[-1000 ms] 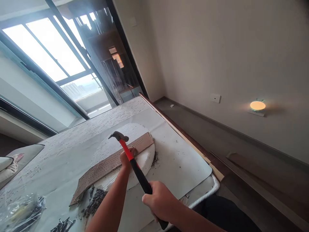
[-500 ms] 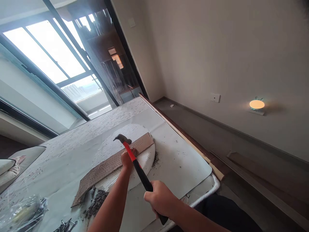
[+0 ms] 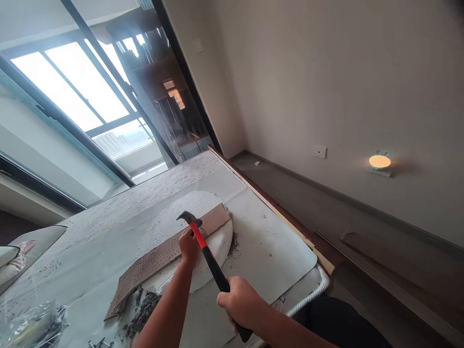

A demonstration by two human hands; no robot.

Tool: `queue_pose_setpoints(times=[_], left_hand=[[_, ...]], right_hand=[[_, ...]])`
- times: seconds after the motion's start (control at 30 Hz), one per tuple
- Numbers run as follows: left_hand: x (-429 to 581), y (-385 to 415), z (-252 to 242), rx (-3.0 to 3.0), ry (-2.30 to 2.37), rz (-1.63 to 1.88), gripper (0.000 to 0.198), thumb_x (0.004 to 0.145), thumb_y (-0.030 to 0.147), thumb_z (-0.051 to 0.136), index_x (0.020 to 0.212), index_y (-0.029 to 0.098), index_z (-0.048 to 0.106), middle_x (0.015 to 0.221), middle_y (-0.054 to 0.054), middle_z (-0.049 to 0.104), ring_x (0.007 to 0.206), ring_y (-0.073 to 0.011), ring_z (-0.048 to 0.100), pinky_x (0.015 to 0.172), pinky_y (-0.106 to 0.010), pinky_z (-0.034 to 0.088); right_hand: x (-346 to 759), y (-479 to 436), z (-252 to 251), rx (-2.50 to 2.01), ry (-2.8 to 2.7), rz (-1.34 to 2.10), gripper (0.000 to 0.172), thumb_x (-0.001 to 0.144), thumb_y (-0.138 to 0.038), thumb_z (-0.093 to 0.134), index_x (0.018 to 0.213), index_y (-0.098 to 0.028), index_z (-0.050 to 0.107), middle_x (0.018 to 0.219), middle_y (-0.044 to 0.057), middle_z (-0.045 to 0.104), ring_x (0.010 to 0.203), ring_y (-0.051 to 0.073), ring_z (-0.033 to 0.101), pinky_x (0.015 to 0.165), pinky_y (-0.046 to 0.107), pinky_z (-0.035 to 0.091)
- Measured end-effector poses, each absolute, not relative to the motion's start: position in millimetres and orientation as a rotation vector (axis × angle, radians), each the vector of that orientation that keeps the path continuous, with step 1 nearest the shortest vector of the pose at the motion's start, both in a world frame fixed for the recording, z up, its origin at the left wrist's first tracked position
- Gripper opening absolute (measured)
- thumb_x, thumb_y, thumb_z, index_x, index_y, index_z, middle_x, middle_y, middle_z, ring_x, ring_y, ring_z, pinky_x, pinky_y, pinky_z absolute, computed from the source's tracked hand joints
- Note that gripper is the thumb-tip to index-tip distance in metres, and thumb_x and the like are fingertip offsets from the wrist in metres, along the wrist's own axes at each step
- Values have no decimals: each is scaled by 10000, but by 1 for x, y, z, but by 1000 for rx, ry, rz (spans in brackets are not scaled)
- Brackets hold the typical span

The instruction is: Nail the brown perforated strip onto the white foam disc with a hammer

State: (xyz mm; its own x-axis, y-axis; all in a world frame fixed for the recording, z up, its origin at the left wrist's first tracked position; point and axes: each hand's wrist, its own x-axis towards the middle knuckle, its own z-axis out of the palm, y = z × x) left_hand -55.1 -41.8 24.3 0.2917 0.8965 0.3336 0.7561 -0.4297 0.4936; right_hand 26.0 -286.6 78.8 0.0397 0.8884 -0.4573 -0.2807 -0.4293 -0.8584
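My right hand (image 3: pixel 243 305) is wrapped round the black grip of a claw hammer (image 3: pixel 213 266) with a red neck. The hammer's head is over the brown board (image 3: pixel 159 256), close above my left hand (image 3: pixel 189 245). That hand rests at the board's near edge with its fingers pinched together; whatever is between them is too small and partly covered to make out. The long board is dotted with many small holes or marks and bends down at its left end. It lies across a round white foam disc (image 3: pixel 170 208).
Grey crumbled debris (image 3: pixel 145 309) lies by the board's left end. Loose nails (image 3: pixel 101 343) and a clear plastic bag (image 3: pixel 32 324) sit at lower left. A grey sheet (image 3: pixel 268 246) covers the surface under the disc. White rope edging (image 3: pixel 311 292) runs along the near right corner.
The hammer head has come slightly down and right, closer to the left hand. The view has shifted a little. Both hands keep their hold.
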Motion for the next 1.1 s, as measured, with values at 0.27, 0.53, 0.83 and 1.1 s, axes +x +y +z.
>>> queue_pose_setpoints(times=[0.27,0.53,0.83,1.1], left_hand=[[-87,-36,41,2501,1563,857,280,739,261,420,753,177,687,797,-64,687,759,-201,609,689,-280,413],[-114,-52,39,2688,1520,639,277,744,221,442,787,202,715,861,-59,713,801,-213,634,739,-295,449],[-122,-62,34,2712,1553,469,295,779,213,423,838,206,712,931,-60,712,864,-215,635,770,-299,460],[-123,-66,27,2722,1591,493,284,777,196,432,812,230,711,948,-33,707,893,-205,623,771,-284,446]], right_hand=[[19,-287,76,-1385,-707,1565,139,646,-99,445,593,-204,372,272,-106,269,253,84,315,266,171,273],[12,-290,73,-1291,-737,1528,142,641,-104,456,611,-206,363,309,-122,227,255,81,321,281,169,262],[12,-289,68,-1314,-747,1539,107,657,-117,446,637,-201,383,312,-113,277,257,83,328,277,179,276],[7,-286,55,-1394,-630,1581,68,704,-133,434,686,-189,399,323,-90,342,281,80,319,300,175,280]])
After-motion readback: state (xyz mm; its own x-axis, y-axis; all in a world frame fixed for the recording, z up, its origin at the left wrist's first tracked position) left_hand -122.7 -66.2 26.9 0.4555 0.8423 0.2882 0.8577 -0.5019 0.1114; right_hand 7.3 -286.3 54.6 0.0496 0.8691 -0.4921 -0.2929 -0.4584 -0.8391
